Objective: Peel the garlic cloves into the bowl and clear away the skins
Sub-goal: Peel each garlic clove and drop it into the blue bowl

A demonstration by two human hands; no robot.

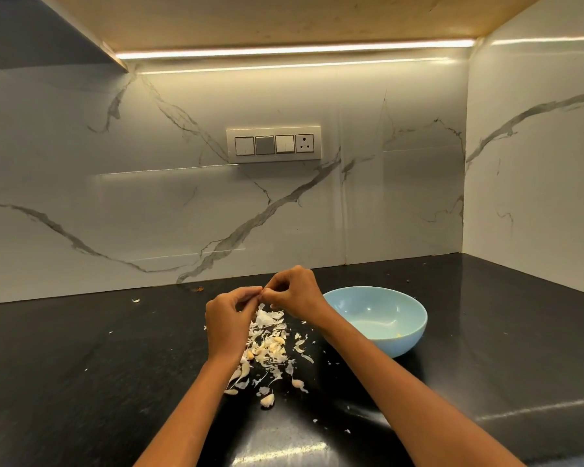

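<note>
Where both sets of fingertips meet, just above the skin pile, a garlic clove [262, 292] is pinched between them, too small & hidden to tell its state. Left hand [228, 320] has fingers curled, thumb & forefinger nipping at the clove; right hand [295, 293] is arched over, knuckles up, fingertips bent down onto the same spot. Both wrists raised off the counter, forearms coming in from the bottom edge. Below them lie papery skins [267, 335], thin, pale, ragged flakes, w/ a few plump cream cloves [267, 401] mixed in. Just right of the pile sits a pale blue bowl [415, 326], smooth, glossy, round. All on a black stone countertop [81, 365], speckled & shiny. Behind: white veined marble wall w/ switch plate [273, 144].
</note>
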